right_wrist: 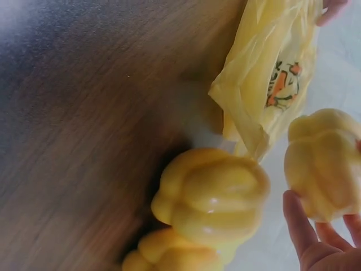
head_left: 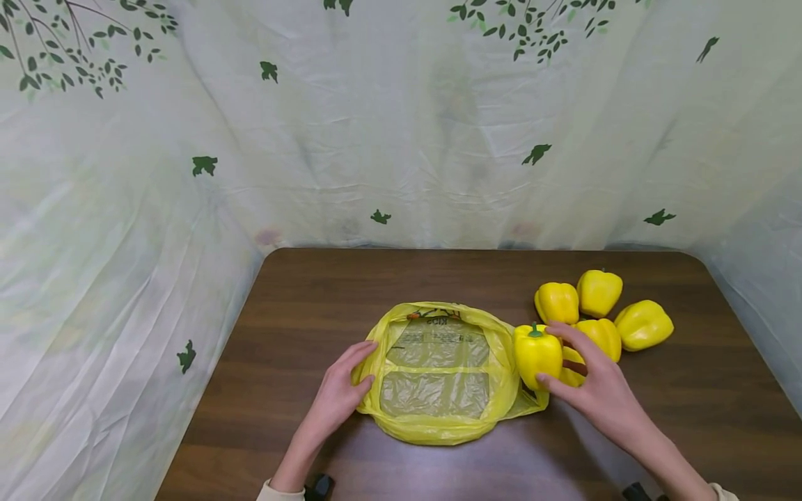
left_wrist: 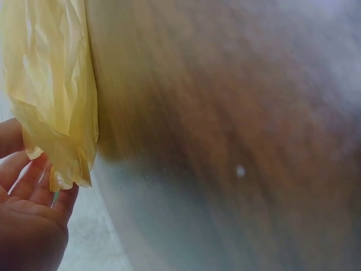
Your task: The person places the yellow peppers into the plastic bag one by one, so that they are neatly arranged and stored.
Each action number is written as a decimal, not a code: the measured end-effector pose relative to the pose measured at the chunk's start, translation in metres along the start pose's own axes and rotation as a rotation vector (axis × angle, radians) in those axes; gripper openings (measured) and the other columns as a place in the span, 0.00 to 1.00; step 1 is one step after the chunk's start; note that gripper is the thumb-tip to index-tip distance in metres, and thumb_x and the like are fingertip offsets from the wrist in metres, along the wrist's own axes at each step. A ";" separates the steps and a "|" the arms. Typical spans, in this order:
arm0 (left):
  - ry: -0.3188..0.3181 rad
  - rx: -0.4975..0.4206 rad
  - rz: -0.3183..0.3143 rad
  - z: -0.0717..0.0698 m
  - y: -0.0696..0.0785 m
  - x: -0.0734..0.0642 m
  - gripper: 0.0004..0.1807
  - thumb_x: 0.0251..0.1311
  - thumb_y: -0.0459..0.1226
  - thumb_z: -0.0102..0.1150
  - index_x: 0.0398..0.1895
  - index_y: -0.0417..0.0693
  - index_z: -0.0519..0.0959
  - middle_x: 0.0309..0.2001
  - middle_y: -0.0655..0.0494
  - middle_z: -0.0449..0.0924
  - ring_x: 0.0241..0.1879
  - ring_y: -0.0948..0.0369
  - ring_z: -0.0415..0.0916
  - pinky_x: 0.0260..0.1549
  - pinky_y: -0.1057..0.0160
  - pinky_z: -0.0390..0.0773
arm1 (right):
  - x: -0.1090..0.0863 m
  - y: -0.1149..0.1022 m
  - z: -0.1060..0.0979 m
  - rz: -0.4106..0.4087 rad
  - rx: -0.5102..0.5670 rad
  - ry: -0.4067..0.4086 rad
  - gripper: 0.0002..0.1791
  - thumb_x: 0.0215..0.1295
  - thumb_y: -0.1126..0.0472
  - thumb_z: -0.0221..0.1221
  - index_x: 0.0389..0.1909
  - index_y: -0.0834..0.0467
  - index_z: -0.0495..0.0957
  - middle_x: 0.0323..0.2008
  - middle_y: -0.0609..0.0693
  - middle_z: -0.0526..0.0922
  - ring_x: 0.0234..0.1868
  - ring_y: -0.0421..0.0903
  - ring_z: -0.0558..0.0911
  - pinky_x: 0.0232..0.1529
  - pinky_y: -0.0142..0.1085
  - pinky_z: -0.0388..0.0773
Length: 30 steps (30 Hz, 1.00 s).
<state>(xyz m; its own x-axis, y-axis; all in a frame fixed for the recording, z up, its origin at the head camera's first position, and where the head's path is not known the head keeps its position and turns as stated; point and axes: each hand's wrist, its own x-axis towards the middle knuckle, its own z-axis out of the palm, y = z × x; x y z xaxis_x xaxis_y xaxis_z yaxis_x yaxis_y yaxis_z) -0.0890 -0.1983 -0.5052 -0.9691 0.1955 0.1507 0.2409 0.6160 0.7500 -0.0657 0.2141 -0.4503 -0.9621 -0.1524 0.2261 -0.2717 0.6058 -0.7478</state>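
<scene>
We see the right hand [head_left: 598, 386] at the right of the frame, forearm slanting up from the lower right corner, its thumb and fingers holding a yellow pepper [head_left: 537, 358] just beside the bag's right rim, stem up. The left hand [head_left: 341, 383] reaches in from the lower left, thumb and fingers bent at the left rim of the yellow bag [head_left: 432, 430] and holding it lightly. We read the bag as thin, crinkled plastic — its round mouth wide, its inside greyish and see-through, with print at the top. The peppers are glossy and lobed; to the right of the bag we find the pepper group [head_left: 599, 292], partly behind the right hand. Brown wood grain shows on the table [head_left: 301, 299] between bag and left edge, and a strip runs above the bag to the rounded far edge — beyond it hangs a creased, leaf-printed cloth [head_left: 401, 153].
</scene>
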 end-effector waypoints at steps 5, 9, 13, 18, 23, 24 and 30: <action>-0.002 -0.001 0.006 0.000 -0.001 0.001 0.30 0.51 0.22 0.67 0.61 0.42 0.77 0.62 0.52 0.74 0.63 0.51 0.70 0.61 0.49 0.69 | 0.006 -0.002 0.004 -0.003 0.034 -0.052 0.39 0.54 0.54 0.73 0.67 0.50 0.68 0.63 0.45 0.71 0.57 0.44 0.73 0.47 0.46 0.82; -0.008 -0.005 0.003 0.000 -0.002 0.001 0.30 0.51 0.22 0.67 0.61 0.42 0.77 0.62 0.52 0.74 0.63 0.52 0.70 0.61 0.49 0.69 | 0.011 -0.003 0.007 0.002 0.057 -0.089 0.40 0.55 0.52 0.72 0.68 0.50 0.67 0.66 0.47 0.70 0.59 0.44 0.73 0.48 0.47 0.81; -0.013 -0.010 0.001 0.000 -0.002 0.001 0.31 0.51 0.22 0.67 0.61 0.42 0.77 0.62 0.52 0.74 0.63 0.52 0.69 0.61 0.50 0.69 | 0.015 -0.005 0.010 0.010 0.071 -0.123 0.40 0.56 0.51 0.72 0.69 0.50 0.67 0.68 0.47 0.68 0.60 0.45 0.73 0.50 0.48 0.80; -0.018 -0.023 -0.014 0.000 0.000 0.001 0.31 0.52 0.22 0.67 0.62 0.43 0.77 0.62 0.52 0.73 0.64 0.52 0.69 0.62 0.50 0.68 | 0.019 -0.005 0.013 0.001 0.067 -0.159 0.41 0.56 0.52 0.72 0.70 0.49 0.66 0.68 0.48 0.68 0.60 0.47 0.74 0.51 0.49 0.80; -0.012 -0.011 0.003 0.000 0.000 0.002 0.31 0.51 0.22 0.67 0.62 0.42 0.77 0.62 0.52 0.74 0.64 0.51 0.69 0.62 0.50 0.69 | 0.027 -0.004 0.014 -0.010 0.050 -0.193 0.41 0.56 0.49 0.71 0.70 0.52 0.66 0.67 0.51 0.70 0.58 0.49 0.76 0.49 0.48 0.81; -0.010 -0.006 0.010 0.000 0.000 0.001 0.31 0.51 0.22 0.67 0.62 0.42 0.77 0.62 0.51 0.74 0.63 0.51 0.69 0.62 0.50 0.69 | 0.029 -0.004 0.015 -0.010 0.048 -0.205 0.40 0.57 0.49 0.70 0.69 0.53 0.66 0.67 0.52 0.70 0.57 0.50 0.77 0.48 0.48 0.81; -0.010 0.007 0.023 -0.001 0.001 0.002 0.31 0.51 0.22 0.67 0.62 0.41 0.77 0.62 0.50 0.74 0.63 0.51 0.69 0.62 0.50 0.69 | 0.039 -0.007 0.016 0.015 0.056 -0.281 0.39 0.55 0.46 0.71 0.67 0.53 0.68 0.64 0.52 0.72 0.55 0.50 0.78 0.48 0.46 0.82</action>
<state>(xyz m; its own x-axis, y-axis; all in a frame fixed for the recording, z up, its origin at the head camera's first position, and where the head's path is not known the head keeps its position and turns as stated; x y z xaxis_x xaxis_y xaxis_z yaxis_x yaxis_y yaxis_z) -0.0903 -0.1981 -0.5033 -0.9626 0.2176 0.1611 0.2635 0.6162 0.7422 -0.1019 0.1912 -0.4463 -0.9323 -0.3595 0.0387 -0.2512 0.5668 -0.7847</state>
